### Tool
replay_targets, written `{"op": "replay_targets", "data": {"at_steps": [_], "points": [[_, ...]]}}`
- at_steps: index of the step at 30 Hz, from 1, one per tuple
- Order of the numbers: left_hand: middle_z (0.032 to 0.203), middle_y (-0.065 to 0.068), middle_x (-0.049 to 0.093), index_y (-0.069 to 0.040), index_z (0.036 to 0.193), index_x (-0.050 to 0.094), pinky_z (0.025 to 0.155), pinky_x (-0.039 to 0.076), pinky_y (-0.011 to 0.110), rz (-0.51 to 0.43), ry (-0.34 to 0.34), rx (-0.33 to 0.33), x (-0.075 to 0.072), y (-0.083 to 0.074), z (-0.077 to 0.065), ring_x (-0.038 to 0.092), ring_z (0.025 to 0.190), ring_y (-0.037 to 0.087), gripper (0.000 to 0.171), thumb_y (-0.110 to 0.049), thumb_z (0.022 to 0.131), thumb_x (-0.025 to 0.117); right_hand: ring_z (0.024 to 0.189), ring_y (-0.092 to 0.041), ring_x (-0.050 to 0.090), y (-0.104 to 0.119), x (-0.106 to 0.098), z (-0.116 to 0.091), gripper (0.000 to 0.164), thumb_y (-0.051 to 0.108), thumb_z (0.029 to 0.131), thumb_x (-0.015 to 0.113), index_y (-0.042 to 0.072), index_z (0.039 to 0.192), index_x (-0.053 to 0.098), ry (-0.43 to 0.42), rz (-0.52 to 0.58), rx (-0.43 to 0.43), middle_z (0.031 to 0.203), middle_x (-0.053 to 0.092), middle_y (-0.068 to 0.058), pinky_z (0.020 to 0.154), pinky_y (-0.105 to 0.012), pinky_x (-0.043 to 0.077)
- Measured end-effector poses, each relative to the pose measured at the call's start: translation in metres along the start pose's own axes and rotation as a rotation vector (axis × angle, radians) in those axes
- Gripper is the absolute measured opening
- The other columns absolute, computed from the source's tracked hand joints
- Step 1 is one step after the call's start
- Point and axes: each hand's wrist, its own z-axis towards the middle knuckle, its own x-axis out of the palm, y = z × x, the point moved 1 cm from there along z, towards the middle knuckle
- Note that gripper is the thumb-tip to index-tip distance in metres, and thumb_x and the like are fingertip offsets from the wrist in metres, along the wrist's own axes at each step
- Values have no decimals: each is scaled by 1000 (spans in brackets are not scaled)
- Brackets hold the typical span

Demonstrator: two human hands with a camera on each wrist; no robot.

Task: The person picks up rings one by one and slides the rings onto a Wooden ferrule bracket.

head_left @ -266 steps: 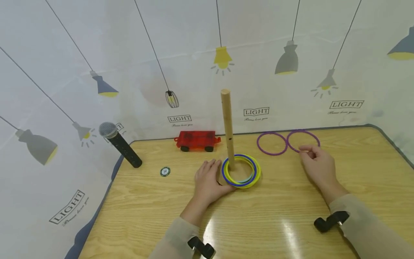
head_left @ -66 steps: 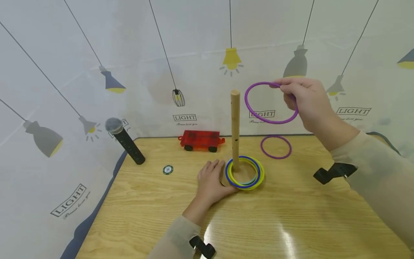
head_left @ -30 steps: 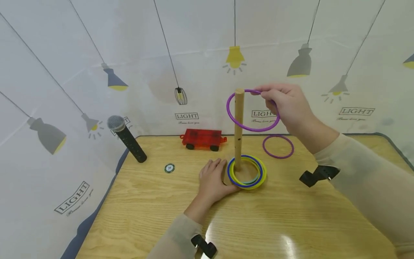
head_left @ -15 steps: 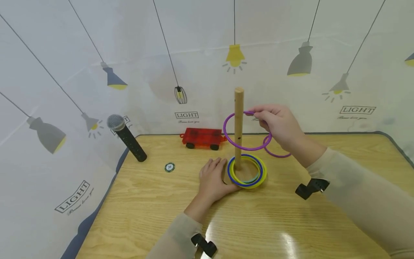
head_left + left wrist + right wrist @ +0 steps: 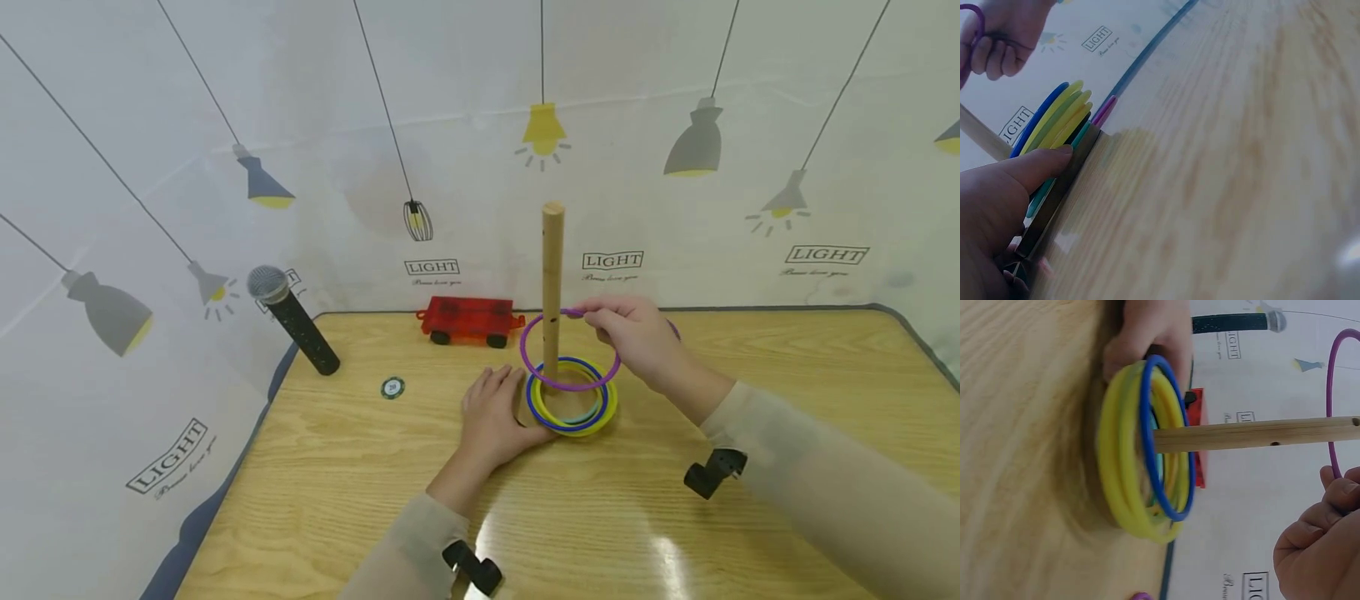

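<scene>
My right hand (image 5: 637,342) pinches the far right rim of a purple ring (image 5: 573,389), which circles the wooden post (image 5: 552,283) about a third of the way up. Below it, yellow and teal rings lie stacked around the post's foot, with a blue ring (image 5: 1145,425) on top. In the left wrist view, the post's flat wooden base (image 5: 1063,194) shows under the stack. My left hand (image 5: 491,421) grips this base from the left, thumb along the near edge; its other fingers are partly hidden. Behind my right hand, another purple ring (image 5: 674,329) lies mostly covered.
A red toy wagon (image 5: 471,318) stands at the table's back edge, left of the post. Further left are a black microphone (image 5: 300,329), upright and leaning in view, and a round chip (image 5: 392,387). A lamp-printed white backdrop (image 5: 480,150) rises behind the table (image 5: 337,483).
My right hand picked up the right-hand purple ring, brought it left over the post's top and has lowered it along the post. My left hand has stayed at the base.
</scene>
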Motion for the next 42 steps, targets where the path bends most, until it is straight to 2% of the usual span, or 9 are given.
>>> {"op": "replay_targets", "data": {"at_steps": [3, 6, 9, 13, 17, 22, 27, 32, 42], "points": [[164, 10, 47, -15, 161, 50, 124, 22, 62, -1, 4, -4, -1, 0, -1, 30, 156, 39, 107, -66, 74, 89, 94, -19, 54, -13, 5, -3, 34, 12, 109, 54, -6, 130, 73, -11, -1, 42, 100, 65, -8, 99, -38, 52], [164, 10, 47, -16, 161, 50, 124, 21, 62, -6, 3, -5, -2, 0, -1, 29, 156, 40, 108, -66, 74, 89, 102, -19, 58, -28, 9, -5, 35, 12, 109, 54, -6, 132, 72, -21, -24, 51, 118, 68, -11, 103, -40, 53], [163, 10, 47, -17, 160, 51, 124, 21, 62, -15, -7, -3, -1, 1, -1, 30, 156, 39, 107, -67, 73, 89, 81, -16, 56, -42, 12, -5, 35, 14, 108, 55, -5, 131, 73, -25, -80, 53, 108, 69, -13, 76, -28, 55], [163, 10, 47, -18, 159, 52, 124, 21, 62, -21, -17, 5, 1, 1, 0, 30, 156, 39, 107, -68, 72, 89, 60, -12, 46, -57, 15, -6, 32, 14, 108, 56, -2, 126, 76, -31, -179, 40, 106, 72, -17, 52, -25, 40], [164, 10, 47, -18, 159, 53, 124, 21, 63, -23, -15, 11, 2, 1, -1, 29, 156, 39, 106, -68, 73, 89, 73, -14, 58, -70, 18, -7, 29, 13, 108, 56, 2, 120, 80, -30, -271, -12, 112, 77, -13, 67, -28, 48], [165, 9, 45, -18, 160, 51, 125, 20, 62, -19, -4, 3, 2, 1, -1, 28, 157, 37, 108, -69, 73, 88, 107, -23, 67, -81, 20, -10, 30, 15, 108, 55, 5, 120, 81, -39, -306, -43, 116, 78, -11, 94, -41, 53], [165, 9, 45, -17, 160, 51, 125, 21, 61, -17, -5, -5, 1, 1, 0, 28, 157, 37, 108, -67, 72, 90, 77, -21, 63, -86, 20, -12, 27, 16, 107, 58, 6, 120, 80, -87, -366, -82, 91, 74, -7, 69, -33, 51], [164, 10, 47, -17, 159, 52, 124, 21, 60, -1, -10, -3, 2, 1, 0, 29, 157, 38, 108, -65, 72, 91, 53, -15, 47, -86, 21, -15, 21, 19, 104, 64, 11, 114, 80, -142, -480, -136, 64, 52, 3, 48, -29, 37], [163, 10, 48, -16, 158, 53, 124, 22, 60, 4, -15, 0, 1, 2, 0, 30, 156, 38, 107, -63, 71, 92, 70, -20, 57, -97, 11, -10, 35, 38, 110, 58, 11, 118, 79, -179, -524, -110, 75, 65, 1, 65, -36, 46]]}}
